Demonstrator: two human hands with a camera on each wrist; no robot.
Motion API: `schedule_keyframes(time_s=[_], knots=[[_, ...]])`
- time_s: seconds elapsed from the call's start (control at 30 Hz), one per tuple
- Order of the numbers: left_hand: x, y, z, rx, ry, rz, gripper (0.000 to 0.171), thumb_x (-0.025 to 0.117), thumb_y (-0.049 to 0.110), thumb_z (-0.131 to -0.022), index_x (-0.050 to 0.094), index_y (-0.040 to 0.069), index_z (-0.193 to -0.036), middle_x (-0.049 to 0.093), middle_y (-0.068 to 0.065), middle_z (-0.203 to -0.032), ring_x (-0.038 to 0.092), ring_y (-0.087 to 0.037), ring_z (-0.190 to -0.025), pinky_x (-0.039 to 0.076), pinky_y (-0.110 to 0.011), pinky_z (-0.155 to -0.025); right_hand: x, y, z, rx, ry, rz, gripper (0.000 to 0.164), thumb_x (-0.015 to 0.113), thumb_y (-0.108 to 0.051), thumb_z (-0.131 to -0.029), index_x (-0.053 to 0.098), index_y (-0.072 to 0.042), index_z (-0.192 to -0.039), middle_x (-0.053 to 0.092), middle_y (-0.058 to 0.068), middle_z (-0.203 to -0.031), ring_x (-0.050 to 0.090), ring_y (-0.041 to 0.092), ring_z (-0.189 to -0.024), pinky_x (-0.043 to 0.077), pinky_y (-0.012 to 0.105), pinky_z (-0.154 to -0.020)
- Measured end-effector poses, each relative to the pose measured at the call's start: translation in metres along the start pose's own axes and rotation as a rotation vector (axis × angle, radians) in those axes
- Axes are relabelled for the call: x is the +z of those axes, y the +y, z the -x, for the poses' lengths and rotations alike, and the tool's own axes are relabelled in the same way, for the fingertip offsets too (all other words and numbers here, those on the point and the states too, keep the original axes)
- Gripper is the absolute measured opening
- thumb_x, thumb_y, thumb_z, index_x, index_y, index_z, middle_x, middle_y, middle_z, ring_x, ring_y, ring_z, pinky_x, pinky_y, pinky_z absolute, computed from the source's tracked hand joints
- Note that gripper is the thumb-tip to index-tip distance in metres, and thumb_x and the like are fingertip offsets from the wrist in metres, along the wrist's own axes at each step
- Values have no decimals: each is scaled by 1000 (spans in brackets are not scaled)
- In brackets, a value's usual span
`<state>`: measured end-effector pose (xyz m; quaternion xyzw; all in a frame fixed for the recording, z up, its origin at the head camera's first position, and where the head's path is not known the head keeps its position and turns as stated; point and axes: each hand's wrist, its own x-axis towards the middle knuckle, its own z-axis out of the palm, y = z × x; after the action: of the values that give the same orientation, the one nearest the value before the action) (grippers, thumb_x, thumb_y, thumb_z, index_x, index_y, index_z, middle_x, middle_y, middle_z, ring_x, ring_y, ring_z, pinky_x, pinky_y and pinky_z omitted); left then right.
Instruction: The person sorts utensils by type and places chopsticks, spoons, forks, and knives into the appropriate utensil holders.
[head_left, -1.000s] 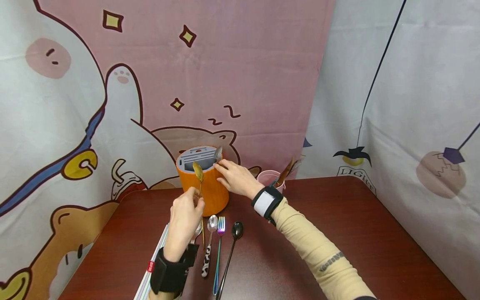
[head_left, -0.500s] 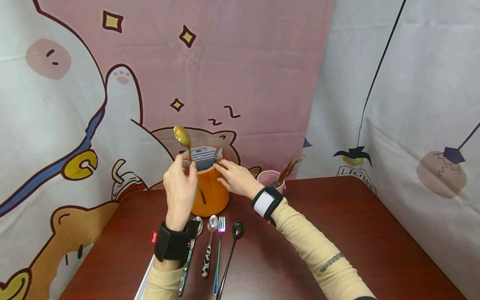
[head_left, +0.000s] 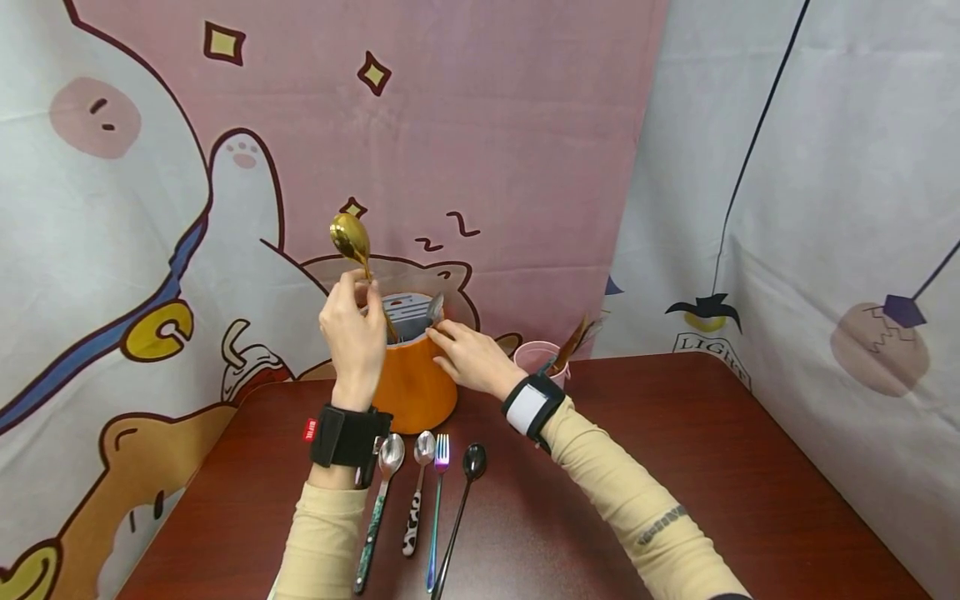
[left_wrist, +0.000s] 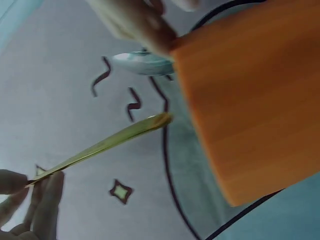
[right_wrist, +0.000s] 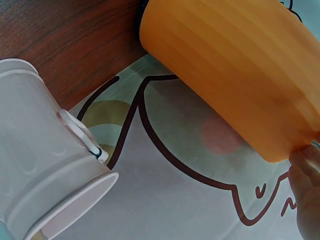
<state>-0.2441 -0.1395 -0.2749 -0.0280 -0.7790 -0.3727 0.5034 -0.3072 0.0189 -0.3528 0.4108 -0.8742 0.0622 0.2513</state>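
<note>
My left hand (head_left: pixel 352 329) pinches a gold spoon (head_left: pixel 349 236) by its handle, bowl upward, left of an orange cutlery holder (head_left: pixel 416 387) with a grey slotted top. In the left wrist view, the tip of the gold spoon's handle (left_wrist: pixel 110 142) points toward the holder's rim, apart from it. My right hand (head_left: pixel 476 358) grips the holder's rim on the right, fingertips over the edge. Beside those fingers, a silver spoon (head_left: pixel 436 307) sticks up out of the holder.
On the table lie a green-handled spoon (head_left: pixel 372 525), a cow-print spoon (head_left: pixel 412 521), a rainbow fork (head_left: pixel 433 533) and a black spoon (head_left: pixel 458 525). A pink bucket (head_left: pixel 534 357) holding utensils stands right of the holder. A printed cloth (head_left: pixel 525 167) hangs behind.
My left hand has lifted the gold spoon up from in front of the holder to beside its top. My right hand has stayed at the rim.
</note>
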Motion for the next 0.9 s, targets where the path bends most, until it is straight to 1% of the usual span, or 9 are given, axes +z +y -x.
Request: schedule_keyframes(time_s=[0.17,0.27,0.47,0.7,0.8,0.9], knots=[[14,-12,0,7,31,44,21,56,12,-95,64,-4,-105,65,-21,-89,63,-35,-85,56,-43,-70,1,-1,0,0,1,-1,45,57,-29,-95,53,-9,-135,55,10,-129,56,21,-116,50,32,-94],[22,-21,2,11,17,47,22,56,14,-95,64,-4,-105,64,-22,-89,63,-35,-85,56,-44,-69,0,-2,0,-2,4,-2,45,58,-28,-94,53,-9,-135,55,10,-129,57,21,-115,50,32,-94],[36,-37,10,17,-47,10,18,59,12,-93,65,-2,-102,67,-21,-89,65,-35,-83,53,-43,-72,-1,-2,1,4,2,1,45,59,-28,-94,53,-9,-134,55,9,-128,57,20,-114,50,31,-94],[43,-49,18,8,-114,-48,17,60,12,-92,66,-2,-100,70,-21,-90,67,-35,-83,51,-45,-76,-2,-3,1,-6,10,-17,44,59,-27,-94,54,-7,-133,56,11,-128,57,22,-115,50,33,-95],[44,-51,19,8,-151,-76,17,61,12,-92,66,-1,-100,72,-20,-89,68,-33,-80,52,-44,-74,-2,-3,1,-4,12,-9,45,59,-27,-94,54,-7,-133,56,11,-128,57,22,-114,50,32,-95],[45,-52,20,-4,-200,-104,16,60,14,-93,66,1,-100,73,-19,-87,69,-32,-73,53,-42,-67,-2,-2,1,1,10,2,45,58,-27,-94,53,-7,-134,56,10,-128,57,21,-114,50,31,-95]])
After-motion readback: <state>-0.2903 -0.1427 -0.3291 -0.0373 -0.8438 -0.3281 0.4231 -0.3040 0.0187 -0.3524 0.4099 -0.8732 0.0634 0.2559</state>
